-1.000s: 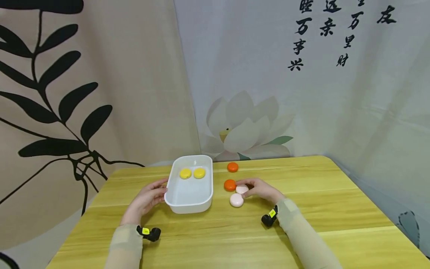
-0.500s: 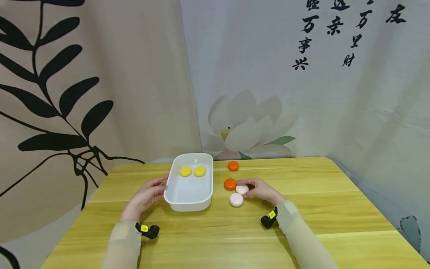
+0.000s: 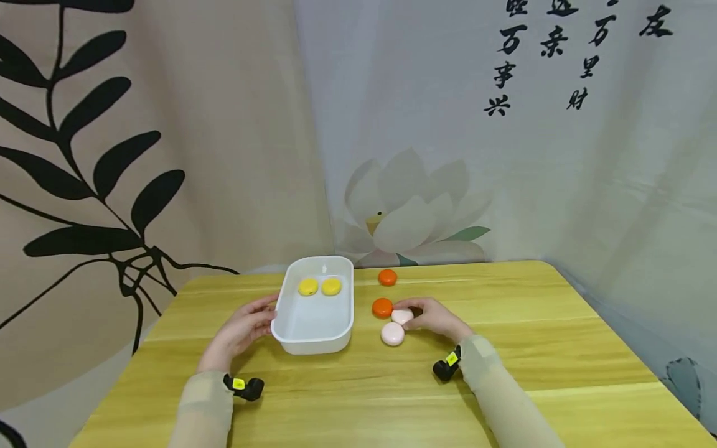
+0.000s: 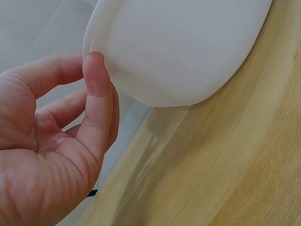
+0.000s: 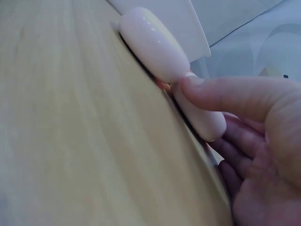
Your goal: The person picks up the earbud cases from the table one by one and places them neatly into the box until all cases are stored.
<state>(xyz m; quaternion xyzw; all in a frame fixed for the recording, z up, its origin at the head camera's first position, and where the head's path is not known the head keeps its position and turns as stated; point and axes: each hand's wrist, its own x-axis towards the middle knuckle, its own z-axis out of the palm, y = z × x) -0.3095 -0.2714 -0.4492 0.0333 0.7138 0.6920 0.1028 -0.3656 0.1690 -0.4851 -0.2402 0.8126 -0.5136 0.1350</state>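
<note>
My left hand (image 3: 243, 330) holds the left rim of a white rectangular tray (image 3: 313, 330), with thumb and finger close together at the edge in the left wrist view. Two round yellow discs (image 3: 331, 286) lie toward the tray's far end. To the tray's right, my right hand (image 3: 434, 317) pinches a glossy pale pink disc (image 3: 401, 317) between thumb and fingers, low at the tabletop. A second pink disc (image 3: 392, 334) lies against it on the near side. Just left of the fingertips sits an orange disc (image 3: 383, 308). Another orange disc (image 3: 388, 277) is farther back.
The wooden table (image 3: 347, 398) ends shortly behind the tray and the back orange disc. Past it hangs a pale cloth (image 3: 252, 155) with printed leaves, a lotus and characters. A small black camera (image 3: 248, 389) is strapped at each wrist.
The whole head view shifts slightly. Both hands keep their places at the tray and the pink disc, and the discs lie as before.
</note>
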